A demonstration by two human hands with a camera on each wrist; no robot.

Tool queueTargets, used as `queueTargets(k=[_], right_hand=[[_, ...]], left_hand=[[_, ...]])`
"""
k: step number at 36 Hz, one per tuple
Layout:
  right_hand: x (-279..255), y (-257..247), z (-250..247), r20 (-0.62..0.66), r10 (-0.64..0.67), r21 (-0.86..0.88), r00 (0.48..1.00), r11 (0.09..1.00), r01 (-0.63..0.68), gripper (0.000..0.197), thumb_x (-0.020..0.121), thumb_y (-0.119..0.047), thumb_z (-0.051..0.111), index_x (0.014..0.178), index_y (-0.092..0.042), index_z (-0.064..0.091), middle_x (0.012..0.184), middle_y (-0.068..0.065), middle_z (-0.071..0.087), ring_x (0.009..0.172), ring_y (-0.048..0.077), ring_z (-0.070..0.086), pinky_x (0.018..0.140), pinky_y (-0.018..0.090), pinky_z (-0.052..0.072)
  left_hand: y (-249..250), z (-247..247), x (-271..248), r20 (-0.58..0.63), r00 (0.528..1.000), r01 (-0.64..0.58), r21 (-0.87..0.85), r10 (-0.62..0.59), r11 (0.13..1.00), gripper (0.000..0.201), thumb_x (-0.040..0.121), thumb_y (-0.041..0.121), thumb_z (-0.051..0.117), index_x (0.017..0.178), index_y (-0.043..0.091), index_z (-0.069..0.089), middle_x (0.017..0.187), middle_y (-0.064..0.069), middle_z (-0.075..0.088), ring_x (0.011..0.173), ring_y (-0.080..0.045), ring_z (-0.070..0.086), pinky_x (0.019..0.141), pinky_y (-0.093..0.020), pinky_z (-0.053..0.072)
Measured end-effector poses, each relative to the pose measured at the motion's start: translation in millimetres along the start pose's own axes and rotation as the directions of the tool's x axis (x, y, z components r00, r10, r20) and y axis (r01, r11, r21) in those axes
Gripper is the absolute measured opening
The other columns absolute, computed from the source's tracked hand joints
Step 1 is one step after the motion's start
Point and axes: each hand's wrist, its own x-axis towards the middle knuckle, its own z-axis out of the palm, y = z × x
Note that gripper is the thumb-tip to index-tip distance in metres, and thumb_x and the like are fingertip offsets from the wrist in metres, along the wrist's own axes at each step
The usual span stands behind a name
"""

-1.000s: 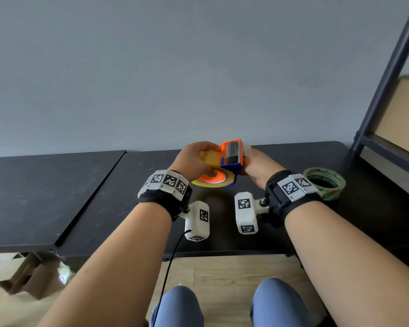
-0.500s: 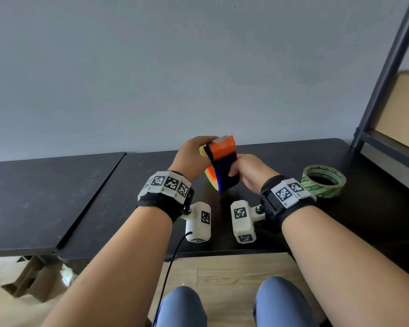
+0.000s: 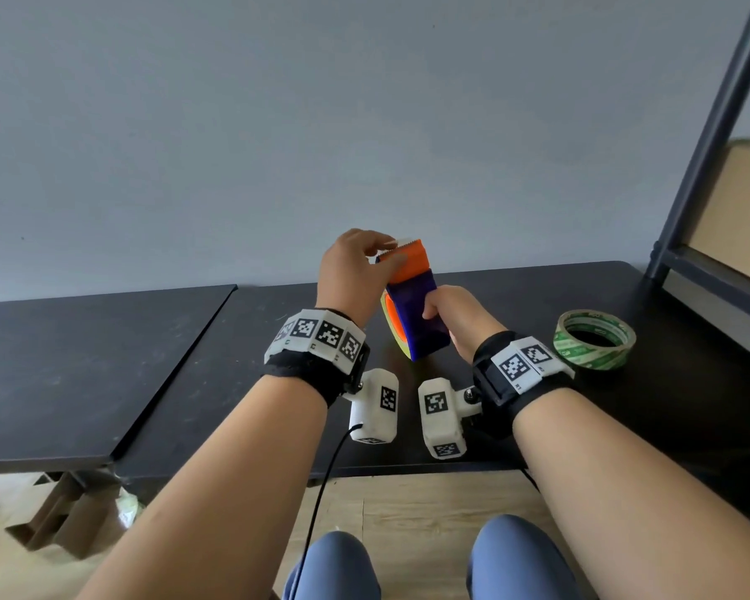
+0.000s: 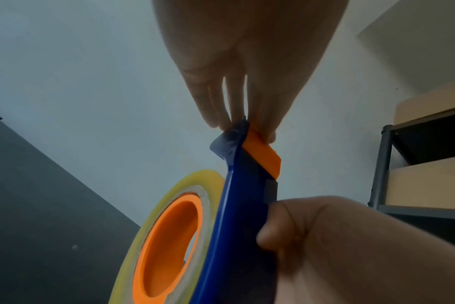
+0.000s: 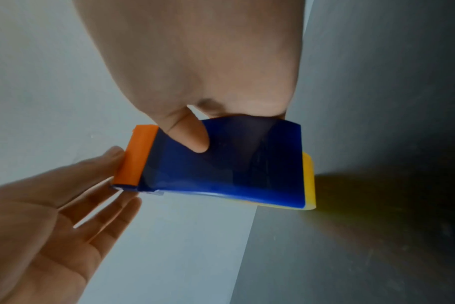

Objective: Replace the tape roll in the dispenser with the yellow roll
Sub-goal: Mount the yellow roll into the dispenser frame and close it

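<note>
A blue and orange tape dispenser (image 3: 412, 313) stands nearly upright, its lower end just above the black table (image 3: 217, 383). The yellow roll (image 4: 166, 203) sits on its orange hub (image 4: 166, 238); the roll's edge (image 3: 385, 316) shows left of the blue body. My right hand (image 3: 440, 311) grips the blue body (image 5: 234, 164), thumb on its face. My left hand (image 3: 388, 255) pinches the orange cutter end (image 4: 262, 152) at the top, fingers on one side, thumb on the other. The far fingers of my right hand are hidden.
A green-printed tape roll (image 3: 595, 339) lies flat on the table to the right of my right wrist. A dark metal shelf rack (image 3: 711, 166) with boxes stands at the far right. A second black table (image 3: 83, 361) adjoins on the left, cardboard (image 3: 57, 526) beneath it.
The dispenser swung from lying flat over the table to standing upright. My left hand left the roll's side and rose to the orange cutter end. My right hand kept its grip on the body.
</note>
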Motion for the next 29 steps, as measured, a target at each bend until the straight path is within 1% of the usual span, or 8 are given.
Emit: queueTargets(k=[4, 7, 10, 13, 16, 20, 25, 29], right_hand=[[-8.5, 0.7, 0.4, 0.021, -0.042, -0.007, 0.999, 0.999, 0.042, 0.029, 0.080, -0.006, 0.050, 0.109, -0.004, 0.051, 0.118, 0.020, 0.057, 0.109, 0.037, 0.053, 0.086, 0.038, 0.041], [-14.5, 0.9, 1.0, 0.036, -0.079, 0.023, 0.996, 0.997, 0.078, 0.011, 0.084, -0.020, 0.052, 0.093, -0.014, 0.055, 0.102, 0.011, 0.061, 0.090, 0.026, 0.057, 0.085, 0.037, 0.043], [-16.6, -0.5, 2.1, 0.038, -0.100, 0.038, 0.994, 0.994, 0.099, 0.009, 0.087, -0.030, 0.055, 0.085, -0.021, 0.053, 0.091, 0.005, 0.063, 0.081, 0.021, 0.058, 0.089, 0.039, 0.048], [-16.5, -0.3, 3.4, 0.039, -0.113, 0.035, 0.993, 0.993, 0.111, 0.017, 0.087, -0.035, 0.056, 0.095, -0.020, 0.055, 0.099, 0.008, 0.065, 0.087, 0.023, 0.061, 0.097, 0.044, 0.048], [-15.8, 0.7, 3.9, 0.025, -0.119, 0.049, 0.993, 0.992, 0.117, 0.034, 0.087, -0.037, 0.059, 0.110, -0.012, 0.058, 0.105, 0.010, 0.068, 0.090, 0.026, 0.064, 0.094, 0.042, 0.049], [-14.7, 0.2, 5.3, 0.010, -0.133, 0.052, 0.991, 0.990, 0.132, 0.044, 0.087, -0.039, 0.063, 0.116, -0.006, 0.061, 0.111, 0.015, 0.071, 0.102, 0.033, 0.068, 0.093, 0.043, 0.051], [-12.3, -1.2, 8.2, 0.032, -0.181, 0.022, 0.983, 0.983, 0.181, 0.043, 0.093, -0.038, 0.058, 0.116, -0.001, 0.061, 0.105, 0.015, 0.069, 0.086, 0.028, 0.065, 0.082, 0.037, 0.051], [-9.8, -0.8, 8.7, 0.030, -0.183, 0.014, 0.983, 0.983, 0.183, 0.042, 0.095, -0.037, 0.057, 0.117, -0.001, 0.059, 0.101, 0.014, 0.067, 0.081, 0.026, 0.064, 0.070, 0.032, 0.049]], left_hand=[[3.3, -3.2, 3.2, -0.063, 0.998, 0.028, -0.018, -0.029, 0.999, 0.016, 0.085, 0.024, 0.068, 0.094, 0.015, 0.077, 0.097, 0.000, 0.071, 0.087, -0.013, 0.063, 0.078, -0.023, 0.050], [5.3, -5.4, 5.8, -0.100, 0.995, 0.019, -0.017, -0.020, 1.000, 0.015, 0.086, 0.018, 0.065, 0.095, 0.017, 0.078, 0.099, 0.003, 0.069, 0.080, -0.009, 0.061, 0.070, -0.013, 0.045], [9.5, -5.7, 7.8, -0.118, 0.992, 0.031, -0.017, -0.033, 0.999, 0.017, 0.087, 0.017, 0.064, 0.096, 0.016, 0.078, 0.100, 0.001, 0.072, 0.086, -0.012, 0.064, 0.077, -0.020, 0.050], [11.8, -4.6, 8.1, -0.112, 0.993, 0.030, -0.003, -0.030, 1.000, 0.016, 0.087, 0.021, 0.065, 0.094, 0.015, 0.078, 0.099, 0.000, 0.072, 0.091, -0.014, 0.065, 0.079, -0.021, 0.048], [8.7, -2.4, 6.3, -0.113, 0.994, -0.009, 0.029, 0.012, 1.000, 0.015, 0.086, 0.020, 0.067, 0.092, 0.014, 0.079, 0.099, -0.001, 0.070, 0.088, -0.013, 0.062, 0.078, -0.021, 0.047], [3.0, 2.3, 1.5, -0.119, 0.992, -0.031, 0.044, 0.036, 0.999, 0.014, 0.086, 0.022, 0.068, 0.088, 0.013, 0.079, 0.097, -0.001, 0.068, 0.094, -0.019, 0.060, 0.079, -0.029, 0.047], [-2.0, 3.2, -1.0, -0.116, 0.986, -0.098, 0.175, 0.120, 0.980, 0.016, 0.089, 0.015, 0.064, 0.092, 0.011, 0.079, 0.098, -0.003, 0.069, 0.099, -0.022, 0.056, 0.073, -0.015, 0.028], [-6.1, 5.1, -4.4, -0.125, 0.973, -0.158, 0.245, 0.193, 0.957, 0.018, 0.090, 0.019, 0.064, 0.094, 0.012, 0.080, 0.093, -0.003, 0.070, 0.095, -0.021, 0.057, 0.074, -0.016, 0.029]])
